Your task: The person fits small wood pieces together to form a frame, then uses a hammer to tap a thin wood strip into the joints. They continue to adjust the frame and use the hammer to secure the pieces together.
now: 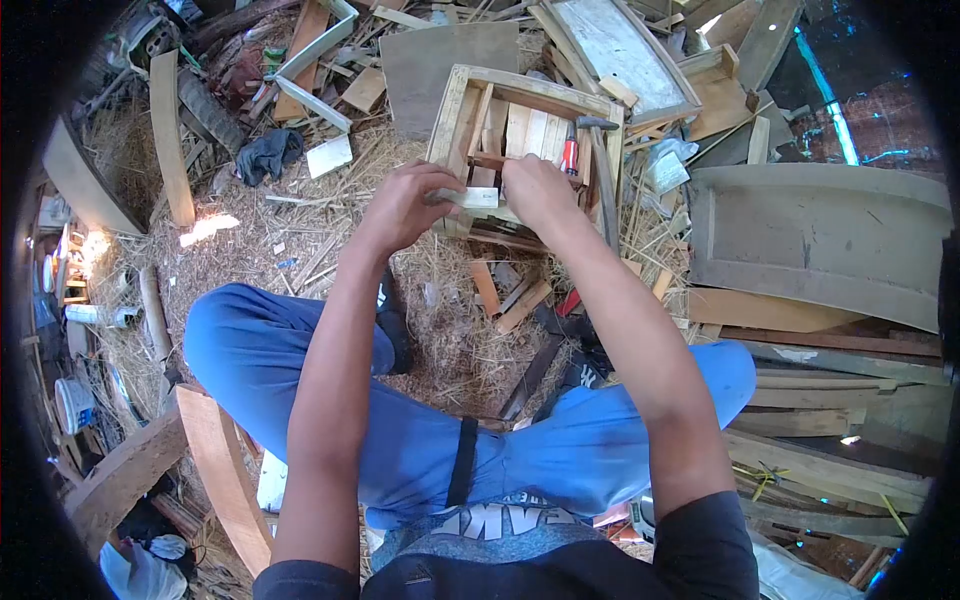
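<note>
My left hand [408,205] is closed, its thumb and fingers pinching a short pale strip [482,197] with a small dark marking on it. Just to the right, my right hand [541,196] has its fingers curled at the strip's other end, over the near side of a wooden box frame [452,112]; what they grip is hidden. The frame lies on the ground beyond my feet, with thin dividers and pale boards inside. A hammer [604,180] rests along its right side. Beside the hammer head lies a tool with a red handle [570,156].
Straw and wood scraps [510,295] cover the ground between my legs. A large grey wooden panel [820,240] lies at the right, above stacked planks [830,420]. A curved board [172,140] and a dark cloth [268,155] lie at the left. A white-faced panel [625,55] leans behind.
</note>
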A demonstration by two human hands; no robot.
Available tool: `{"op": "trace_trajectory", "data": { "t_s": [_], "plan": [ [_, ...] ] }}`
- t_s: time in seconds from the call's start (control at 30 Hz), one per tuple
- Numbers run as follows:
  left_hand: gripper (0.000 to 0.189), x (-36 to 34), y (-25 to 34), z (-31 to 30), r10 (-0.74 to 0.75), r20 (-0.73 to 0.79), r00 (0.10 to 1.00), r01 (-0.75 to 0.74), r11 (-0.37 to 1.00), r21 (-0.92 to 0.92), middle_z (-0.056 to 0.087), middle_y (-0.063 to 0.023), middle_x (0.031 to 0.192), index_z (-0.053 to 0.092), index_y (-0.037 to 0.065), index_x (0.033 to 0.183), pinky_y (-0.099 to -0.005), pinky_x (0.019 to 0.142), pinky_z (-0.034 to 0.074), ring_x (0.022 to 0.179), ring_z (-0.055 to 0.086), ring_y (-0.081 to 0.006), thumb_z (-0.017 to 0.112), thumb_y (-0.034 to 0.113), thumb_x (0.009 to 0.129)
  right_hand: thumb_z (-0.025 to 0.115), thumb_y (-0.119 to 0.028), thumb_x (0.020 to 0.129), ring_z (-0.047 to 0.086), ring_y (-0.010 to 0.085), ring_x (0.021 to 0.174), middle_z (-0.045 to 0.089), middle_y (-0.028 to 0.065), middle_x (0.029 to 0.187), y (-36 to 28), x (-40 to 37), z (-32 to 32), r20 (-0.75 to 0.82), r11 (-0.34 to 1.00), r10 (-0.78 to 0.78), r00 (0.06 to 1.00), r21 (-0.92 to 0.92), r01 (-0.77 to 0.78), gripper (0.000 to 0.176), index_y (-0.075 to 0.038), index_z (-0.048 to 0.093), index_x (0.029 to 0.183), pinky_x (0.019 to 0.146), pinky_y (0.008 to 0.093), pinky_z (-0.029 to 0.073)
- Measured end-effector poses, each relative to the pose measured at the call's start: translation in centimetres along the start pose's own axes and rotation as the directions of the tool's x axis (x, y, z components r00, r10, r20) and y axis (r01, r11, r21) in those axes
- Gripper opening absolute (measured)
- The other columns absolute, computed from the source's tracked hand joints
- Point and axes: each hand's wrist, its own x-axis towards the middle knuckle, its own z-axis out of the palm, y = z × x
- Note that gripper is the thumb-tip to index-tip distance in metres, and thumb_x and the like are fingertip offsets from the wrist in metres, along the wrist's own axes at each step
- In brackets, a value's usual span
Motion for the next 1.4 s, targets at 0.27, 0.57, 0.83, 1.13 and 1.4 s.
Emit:
{"op": "trace_trajectory", "data": {
  "t_s": [0.27, 0.57, 0.83, 1.13, 1.4],
  "plan": [
    [0.029, -0.2, 0.1, -0.1, 0.002, 0.014, 1.0, -0.002, 1.0, 0.007, 0.074, -0.0101, 0.111, 0.077, 0.008, 0.104, -0.0418, 0.095, 0.053, 0.107, 0.066, -0.0318, 0.084, 0.011, 0.076, 0.061, -0.007, 0.086, 0.075, 0.0387, 0.09, 0.074, 0.0217, 0.091, 0.3, 0.4, 0.2, -0.017, 0.994, -0.063, 0.998, -0.088, 0.061, 0.016, -0.001, 0.076, 0.088, 0.077, 0.0491, 0.061],
    [0.031, -0.4, 0.5, -0.2, -0.017, 0.02, 1.0, 0.016, 1.0, 0.009, 0.074, -0.0106, 0.113, 0.076, 0.007, 0.104, -0.0415, 0.095, 0.054, 0.107, 0.066, -0.0321, 0.084, 0.008, 0.074, 0.064, -0.009, 0.085, 0.076, 0.035, 0.091, 0.076, 0.0192, 0.095, 0.3, 0.9, -0.4, 0.047, 0.969, -0.146, 0.988, -0.195, 0.152, 0.015, -0.003, 0.077, 0.087, 0.074, 0.048, 0.061],
    [0.033, -0.6, 0.2, 0.1, 0.007, -0.015, 1.0, -0.007, 1.0, 0.019, 0.074, -0.0103, 0.11, 0.077, 0.008, 0.105, -0.0413, 0.094, 0.054, 0.105, 0.067, -0.0326, 0.085, 0.011, 0.073, 0.063, -0.009, 0.086, 0.075, 0.0354, 0.093, 0.076, 0.0188, 0.097, 0.4, 1.1, -0.7, 0.067, 0.971, -0.142, 0.988, -0.184, 0.152, 0.016, -0.003, 0.077, 0.091, 0.076, 0.0498, 0.061],
    [0.031, -0.8, -0.3, 0.1, 0.063, -0.034, 0.997, -0.063, 0.998, 0.019, 0.074, -0.01, 0.109, 0.077, 0.01, 0.103, -0.0432, 0.095, 0.052, 0.105, 0.066, -0.034, 0.085, 0.014, 0.074, 0.062, -0.007, 0.083, 0.075, 0.0375, 0.09, 0.075, 0.0201, 0.093, 1.5, 0.1, 0.1, 0.113, 0.954, -0.172, 0.979, -0.228, 0.194, 0.015, -0.003, 0.076, 0.087, 0.077, 0.0489, 0.061],
    [0.032, -0.4, -1.0, 0.5, 0.068, -0.035, 0.997, -0.067, 0.998, 0.013, 0.074, -0.0097, 0.108, 0.076, 0.009, 0.104, -0.0438, 0.096, 0.052, 0.106, 0.066, -0.0339, 0.084, 0.011, 0.073, 0.063, -0.007, 0.083, 0.075, 0.0353, 0.088, 0.075, 0.0179, 0.093, 2.2, 1.0, 0.5, 0.137, 0.898, -0.339, 0.931, -0.246, 0.364, 0.014, -0.003, 0.076, 0.085, 0.076, 0.0465, 0.062]
  ]
}}
